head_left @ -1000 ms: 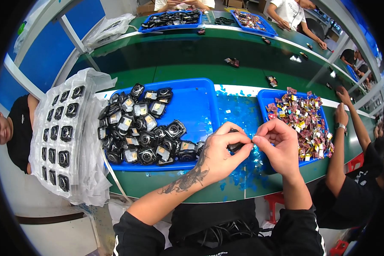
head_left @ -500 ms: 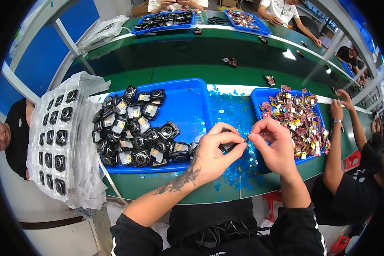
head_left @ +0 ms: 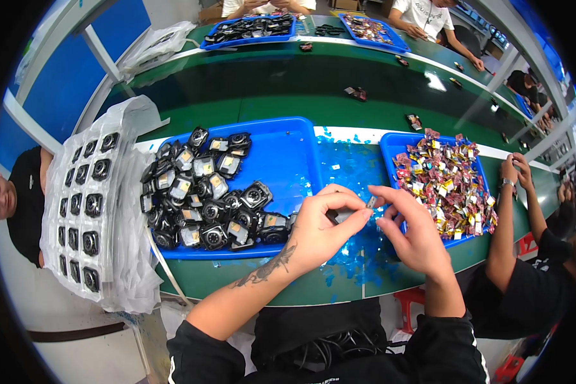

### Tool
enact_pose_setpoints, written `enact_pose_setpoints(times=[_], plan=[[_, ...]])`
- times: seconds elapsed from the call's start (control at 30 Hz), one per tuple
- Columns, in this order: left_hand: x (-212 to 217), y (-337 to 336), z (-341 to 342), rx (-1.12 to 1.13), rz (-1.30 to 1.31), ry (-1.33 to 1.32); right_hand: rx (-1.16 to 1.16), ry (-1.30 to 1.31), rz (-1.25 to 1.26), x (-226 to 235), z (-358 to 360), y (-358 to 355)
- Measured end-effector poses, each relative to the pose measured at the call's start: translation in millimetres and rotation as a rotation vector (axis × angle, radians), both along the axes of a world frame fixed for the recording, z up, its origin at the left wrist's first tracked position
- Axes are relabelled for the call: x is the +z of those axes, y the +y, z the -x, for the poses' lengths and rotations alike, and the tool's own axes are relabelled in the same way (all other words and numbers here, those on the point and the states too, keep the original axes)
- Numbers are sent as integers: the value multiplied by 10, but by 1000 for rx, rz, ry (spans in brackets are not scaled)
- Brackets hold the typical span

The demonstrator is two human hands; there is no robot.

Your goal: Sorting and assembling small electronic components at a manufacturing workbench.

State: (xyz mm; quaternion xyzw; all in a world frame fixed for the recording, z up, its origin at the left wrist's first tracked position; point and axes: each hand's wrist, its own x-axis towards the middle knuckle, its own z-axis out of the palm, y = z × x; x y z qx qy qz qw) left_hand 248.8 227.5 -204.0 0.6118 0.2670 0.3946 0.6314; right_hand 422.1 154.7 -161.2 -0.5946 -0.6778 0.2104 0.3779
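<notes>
Shifted slightly right since earlier, left hand (head_left: pixel 317 233) and right hand (head_left: pixel 413 233) both pinching small dark part (head_left: pixel 347 214) over blue tray (head_left: pixel 288 160) edge; light, rigid, probably fiddly, best held by edges.

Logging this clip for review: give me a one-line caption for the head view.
Both hands, left hand and right hand, pinch a small dark part above the green bench, between two blue trays.
</notes>
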Motion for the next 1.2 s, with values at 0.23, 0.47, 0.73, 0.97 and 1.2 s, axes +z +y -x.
enact_pose_setpoints(times=[0.23, 0.47, 0.73, 0.97, 1.2], plan=[[56, -15, 48, -290, 117, -72, 220, 684, 31, -229, -66, 49], [38, 120, 151, -43, 60, -5, 13, 753, -92, -147, -209, 37], [173, 48, 13, 161, -63, 121, -20, 713, 24, -138, -160, -13], [142, -28, -22, 61, 198, -80, -22, 454, -2, -178, 59, 6], [124, -39, 62, -165, 152, -137, -174, 201, -121, -1, 175, 16]])
